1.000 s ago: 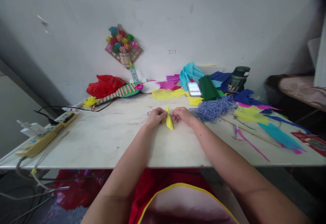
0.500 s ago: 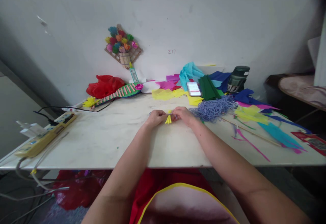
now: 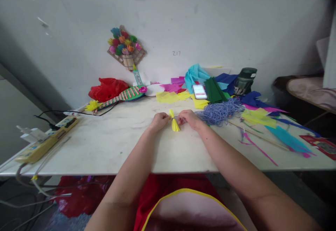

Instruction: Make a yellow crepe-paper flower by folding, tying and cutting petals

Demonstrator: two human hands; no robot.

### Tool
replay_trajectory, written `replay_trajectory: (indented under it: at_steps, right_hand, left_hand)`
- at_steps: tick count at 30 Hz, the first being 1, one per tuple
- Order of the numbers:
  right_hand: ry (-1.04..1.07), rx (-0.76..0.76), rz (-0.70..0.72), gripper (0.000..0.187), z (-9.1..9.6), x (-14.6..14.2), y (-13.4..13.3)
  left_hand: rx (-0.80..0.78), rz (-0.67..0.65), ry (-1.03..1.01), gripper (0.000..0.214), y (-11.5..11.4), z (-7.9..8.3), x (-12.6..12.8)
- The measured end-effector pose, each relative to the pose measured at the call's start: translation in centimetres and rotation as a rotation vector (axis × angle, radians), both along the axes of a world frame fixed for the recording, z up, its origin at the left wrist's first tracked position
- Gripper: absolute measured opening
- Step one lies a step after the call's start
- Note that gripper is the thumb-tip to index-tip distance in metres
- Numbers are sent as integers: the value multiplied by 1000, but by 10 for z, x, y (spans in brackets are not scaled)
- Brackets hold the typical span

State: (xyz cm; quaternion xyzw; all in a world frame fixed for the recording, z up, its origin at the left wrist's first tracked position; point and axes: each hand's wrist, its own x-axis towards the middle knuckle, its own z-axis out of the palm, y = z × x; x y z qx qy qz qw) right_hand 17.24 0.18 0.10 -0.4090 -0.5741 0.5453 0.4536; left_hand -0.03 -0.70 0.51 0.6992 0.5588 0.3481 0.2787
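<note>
Between my hands is a folded strip of yellow crepe paper (image 3: 175, 125), pinched at its middle and fanned out at the lower end. A thin bluish-purple yarn (image 3: 173, 118) crosses it at the narrow waist. On one side, my left hand (image 3: 159, 121) is closed in a pinch on the yarn. My right hand (image 3: 189, 119) also has its fingertips pressed together on the yarn at the other side. Just right of that hand lies a tangled heap of the same yarn (image 3: 222, 112).
Coloured paper sheets, a phone (image 3: 200, 92) and a dark green jar (image 3: 245, 81) stand at the back right. A thin stick (image 3: 259, 135) and paper scraps lie on the right. A power strip (image 3: 47, 140) runs along the left edge; a decorated green craft (image 3: 128, 93) lies behind.
The yellow paper has turned and shows more of its length, with its fanned end lower. My fingers have drawn slightly apart from it, leaving the yarn around its middle visible.
</note>
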Motion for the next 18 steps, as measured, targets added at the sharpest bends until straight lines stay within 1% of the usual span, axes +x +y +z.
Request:
replay_trajectory:
  at_steps: [5,8,11,16,18]
  right_hand:
    - [-13,16,9,10,-1,1,2]
    - [32,-3,-26,8,-1,0,3]
    - [107,-2,-27,11,-1,-1,2]
    - [197,-14,117,14,3,-4,-4]
    - [214,-28,139,12,4,-4,-6]
  left_hand:
    - [20,37,42,23,4,-2,-1]
    - [25,26,42,23,3,-3,-1]
    - [10,9,44,25,2,-3,-1]
    - [-5,5,85,34,3,-4,-1]
    - [10,6,99,34,4,-6,-1]
